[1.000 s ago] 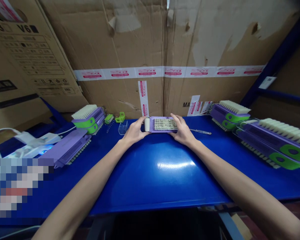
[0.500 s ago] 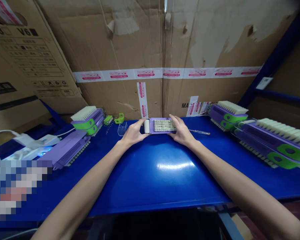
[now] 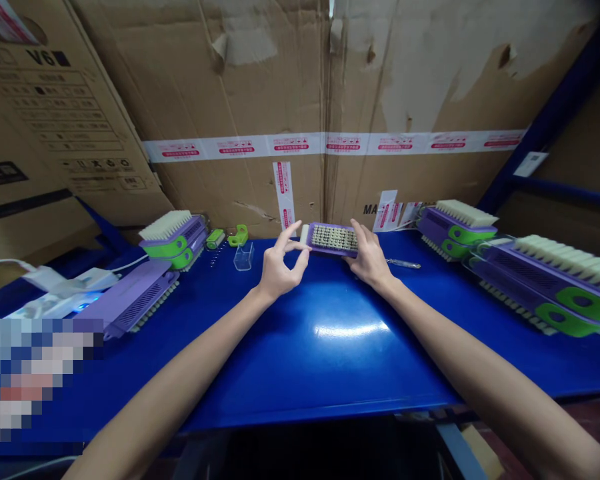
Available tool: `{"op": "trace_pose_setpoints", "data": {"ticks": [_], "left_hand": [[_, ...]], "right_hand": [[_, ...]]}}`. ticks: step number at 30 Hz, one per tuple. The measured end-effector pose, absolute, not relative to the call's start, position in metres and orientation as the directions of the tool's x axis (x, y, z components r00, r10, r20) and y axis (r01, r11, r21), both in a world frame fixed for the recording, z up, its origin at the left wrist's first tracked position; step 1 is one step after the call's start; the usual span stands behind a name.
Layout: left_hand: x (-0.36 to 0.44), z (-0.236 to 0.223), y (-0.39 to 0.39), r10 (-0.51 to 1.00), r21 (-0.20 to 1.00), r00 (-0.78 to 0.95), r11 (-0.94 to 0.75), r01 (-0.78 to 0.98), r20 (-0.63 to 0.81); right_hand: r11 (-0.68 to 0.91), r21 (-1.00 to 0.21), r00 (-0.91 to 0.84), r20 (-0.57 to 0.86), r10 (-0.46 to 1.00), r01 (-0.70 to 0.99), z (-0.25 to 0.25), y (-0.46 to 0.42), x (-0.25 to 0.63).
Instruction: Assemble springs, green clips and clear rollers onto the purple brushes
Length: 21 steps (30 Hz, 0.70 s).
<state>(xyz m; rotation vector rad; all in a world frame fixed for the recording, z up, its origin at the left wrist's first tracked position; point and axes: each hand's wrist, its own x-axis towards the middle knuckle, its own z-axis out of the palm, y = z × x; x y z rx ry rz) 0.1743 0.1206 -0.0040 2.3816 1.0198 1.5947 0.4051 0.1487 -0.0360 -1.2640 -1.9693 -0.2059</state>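
A purple brush (image 3: 333, 241) with rows of pale bristles facing me is held slightly tilted above the back of the blue table. Closed around its right end is my right hand (image 3: 370, 259), the thumb below and the fingers along the upper edge. My left hand (image 3: 283, 267) is beside the brush's left end, where a white strip (image 3: 305, 235) shows. Its fingers are spread, the index finger stretched upward, with the thumb and another fingertip close to the lower left corner; whether they touch it is unclear.
A clear plastic cup-like piece (image 3: 244, 256), a green bracket (image 3: 239, 235), a small green part (image 3: 215, 239) and a spring (image 3: 219, 257) lie left. A screwdriver (image 3: 404, 264) lies right. Purple-green brushes (image 3: 545, 287) stand at both sides. A power strip (image 3: 55, 300) is far left; cardboard (image 3: 230, 180) walls the back.
The brush has shifted a little right and tilted, its right end lower. My left hand has loosened from the white end and its fingers have spread; my right hand keeps its hold.
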Motion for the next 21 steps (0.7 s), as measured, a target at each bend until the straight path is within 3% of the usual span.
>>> {"op": "trace_pose_setpoints", "data": {"ticks": [3,6,10,12,17,21], "left_hand": [[0.168,0.008,0.122,0.529,0.390,0.078,-0.709,0.588,0.845],[0.142,0.013,0.136,0.591,0.311,0.035,-0.473,0.824,0.806],[0.104,0.014,0.152,0.800,0.170,-0.111,0.012,0.985,0.590],[0.094,0.013,0.156,0.870,0.123,-0.183,0.142,0.982,0.457],[0.096,0.001,0.162,0.948,0.128,-0.184,0.156,0.980,0.260],[0.115,-0.011,0.159,0.953,0.117,-0.101,0.070,0.991,0.286]], "right_hand": [[0.487,-0.265,-0.190,0.689,0.699,0.832,-0.036,0.150,0.408],[0.503,-0.291,-0.183,0.693,0.698,0.814,-0.037,0.150,0.408],[0.531,-0.314,-0.201,0.683,0.702,0.787,-0.038,0.150,0.406],[0.535,-0.321,-0.201,0.682,0.703,0.781,-0.039,0.150,0.406],[0.534,-0.333,-0.181,0.694,0.697,0.777,-0.037,0.148,0.405],[0.541,-0.367,-0.184,0.674,0.715,0.756,-0.035,0.145,0.401]]}}
